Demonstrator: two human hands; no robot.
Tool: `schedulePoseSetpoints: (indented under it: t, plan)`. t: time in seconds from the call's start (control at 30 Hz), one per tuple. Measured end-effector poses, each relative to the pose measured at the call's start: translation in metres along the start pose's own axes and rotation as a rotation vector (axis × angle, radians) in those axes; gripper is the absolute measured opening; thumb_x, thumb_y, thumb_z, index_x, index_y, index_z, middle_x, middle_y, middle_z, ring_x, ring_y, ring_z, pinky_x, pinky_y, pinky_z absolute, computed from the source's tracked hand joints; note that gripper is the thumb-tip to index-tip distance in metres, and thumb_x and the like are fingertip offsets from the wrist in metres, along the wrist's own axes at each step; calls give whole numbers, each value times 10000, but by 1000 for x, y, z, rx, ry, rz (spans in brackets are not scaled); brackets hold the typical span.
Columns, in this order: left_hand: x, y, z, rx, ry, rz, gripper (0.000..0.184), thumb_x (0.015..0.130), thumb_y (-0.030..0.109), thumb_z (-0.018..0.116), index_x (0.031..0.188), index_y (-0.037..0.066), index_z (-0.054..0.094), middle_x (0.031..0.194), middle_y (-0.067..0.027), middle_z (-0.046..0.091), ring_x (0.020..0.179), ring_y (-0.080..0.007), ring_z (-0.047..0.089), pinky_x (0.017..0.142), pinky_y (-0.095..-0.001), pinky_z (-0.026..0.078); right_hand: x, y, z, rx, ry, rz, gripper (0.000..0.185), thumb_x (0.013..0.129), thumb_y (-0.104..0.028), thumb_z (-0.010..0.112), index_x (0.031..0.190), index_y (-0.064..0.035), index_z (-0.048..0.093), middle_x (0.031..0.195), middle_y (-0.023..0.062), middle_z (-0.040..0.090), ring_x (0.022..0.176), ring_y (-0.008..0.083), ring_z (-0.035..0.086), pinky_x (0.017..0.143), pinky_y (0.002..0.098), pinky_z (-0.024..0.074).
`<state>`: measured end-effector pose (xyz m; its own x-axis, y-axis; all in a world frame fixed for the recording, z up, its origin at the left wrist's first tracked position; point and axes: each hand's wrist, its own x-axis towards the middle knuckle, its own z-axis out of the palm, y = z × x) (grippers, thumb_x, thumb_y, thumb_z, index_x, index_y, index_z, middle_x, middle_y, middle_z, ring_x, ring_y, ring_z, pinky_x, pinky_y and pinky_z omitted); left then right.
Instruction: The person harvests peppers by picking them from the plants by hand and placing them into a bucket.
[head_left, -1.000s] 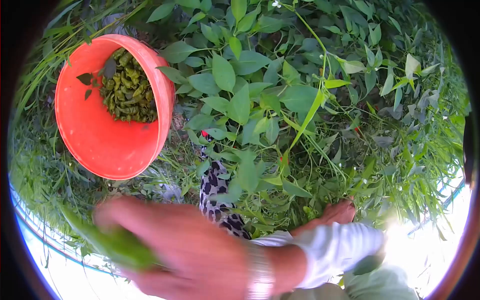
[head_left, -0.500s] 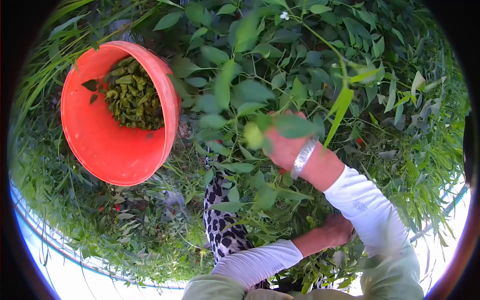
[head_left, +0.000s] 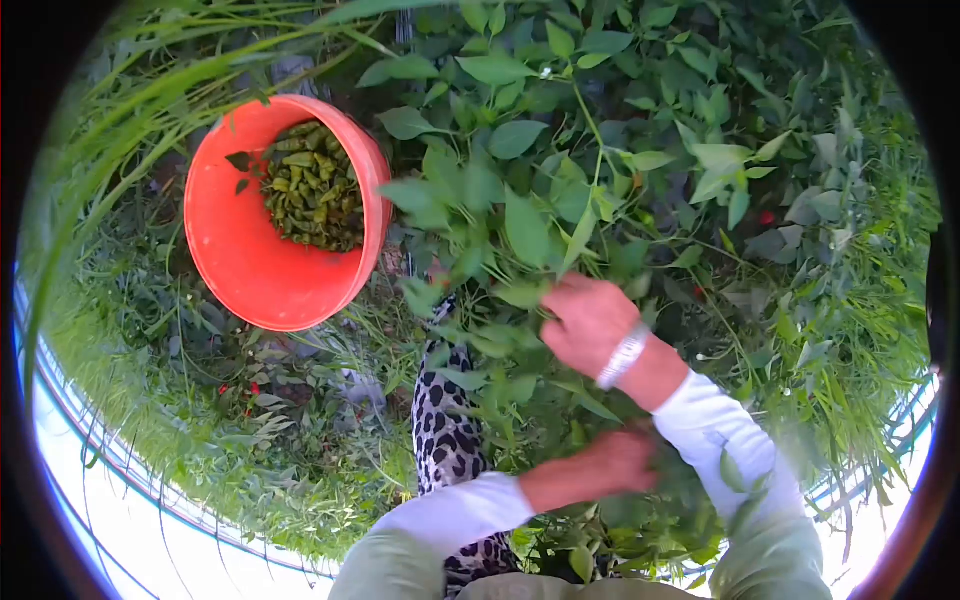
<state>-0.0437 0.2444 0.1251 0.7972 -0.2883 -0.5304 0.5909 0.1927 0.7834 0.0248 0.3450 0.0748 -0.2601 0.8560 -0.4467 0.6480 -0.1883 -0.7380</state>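
Note:
My right hand (head_left: 597, 325), with a silver bracelet (head_left: 623, 357) on its wrist, is among the leaves of a pepper plant (head_left: 525, 225). Its fingers are bent and closed at the lower end of a leafy branch (head_left: 598, 165). Lower down, my left hand (head_left: 615, 463) is smeared by motion beside the lower foliage, below my right wrist. Whether its fingers hold anything cannot be made out. A red bucket (head_left: 235, 250) lies tilted at the upper left, its mouth towards me, with many green peppers (head_left: 315, 190) and a sprig of leaves inside.
Dense pepper plants surround my hands, with long grass blades (head_left: 130, 110) at the upper left. A leg in leopard-print cloth (head_left: 445, 420) stands below the bucket. Small red peppers (head_left: 767, 217) show among the leaves. A pale sheet (head_left: 150, 530) borders the plants at the lower left.
My right hand has moved down, out from behind the leaves. My left hand has shifted left. The view has moved, so the bucket appears further right.

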Motion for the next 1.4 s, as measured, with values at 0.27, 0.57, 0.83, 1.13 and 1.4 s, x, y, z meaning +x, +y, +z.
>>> schedulePoseSetpoints:
  t: [0.27,0.57,0.83,1.13,1.4]
  plan:
    - [-134,-95,-102,-654,1321,-253,210,877,156,507,965,16,635,780,-61,622,810,-166,586,696,-303,480,-106,20,-36,229,-58,204,214,813,-164,529,977,-51,604,884,173,609,854,341,586,761,393,482]
    - [-32,-223,-176,-868,1250,-169,292,861,184,509,1091,16,577,1011,-100,614,860,-224,593,747,-349,490,-124,20,-23,664,-18,206,141,778,-94,547,892,-32,603,711,70,572,643,181,536,629,294,450]
    - [-9,-176,-202,-558,1007,233,279,851,161,537,1075,-1,580,1015,-102,613,879,-183,593,755,-322,483,-160,53,30,980,-177,435,228,807,-238,586,903,-32,610,855,112,613,754,285,595,685,381,460]
    - [15,-12,-241,-712,766,249,340,813,126,510,1138,41,565,1073,-152,603,959,-267,596,854,-355,466,-173,40,9,847,-285,269,287,775,-121,556,1051,-65,609,1072,120,598,1041,279,554,909,383,438]
    - [51,9,-123,101,679,222,526,699,16,473,1223,37,447,1319,-214,354,1232,-380,332,1019,-384,307,-203,19,0,913,-72,261,205,769,-176,555,878,-9,600,808,90,583,737,235,553,650,320,445]
